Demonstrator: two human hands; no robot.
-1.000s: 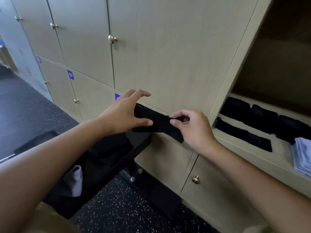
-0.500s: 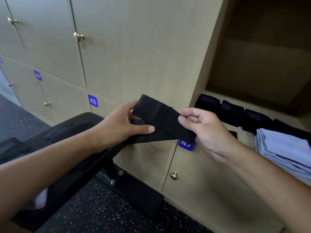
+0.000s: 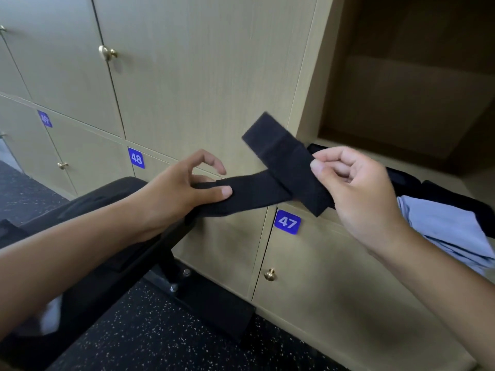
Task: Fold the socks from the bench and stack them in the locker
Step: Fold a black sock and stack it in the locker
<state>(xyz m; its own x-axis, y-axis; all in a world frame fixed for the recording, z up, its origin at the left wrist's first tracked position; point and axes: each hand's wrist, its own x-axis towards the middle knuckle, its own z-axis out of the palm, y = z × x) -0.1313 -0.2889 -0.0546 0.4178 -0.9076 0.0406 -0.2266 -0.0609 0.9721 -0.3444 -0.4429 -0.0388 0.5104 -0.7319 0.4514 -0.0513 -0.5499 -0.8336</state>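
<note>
The sock (image 3: 284,172) is black. The locker doors (image 3: 203,76) are light tan wood. The number tags (image 3: 287,222) are blue. The floor (image 3: 150,341) is black with white specks.

Black sock (image 3: 270,180): matt knitted cloth, soft, with a ribbed band near one end. Locker doors (image 3: 203,76): pale wood-grain laminate, smooth, low sheen. Door knobs (image 3: 107,52): polished brass-coloured metal, glossy. Number plates (image 3: 287,222): blue, smooth, probably plastic. Bench (image 3: 112,199): black padded top, faintly shiny, apparently vinyl; matt black metal frame with bright bolts. Floor (image 3: 150,333): dark speckled rubber, rough. Folded blue cloth (image 3: 444,231) in the open locker (image 3: 417,167): smooth woven fabric.
</note>
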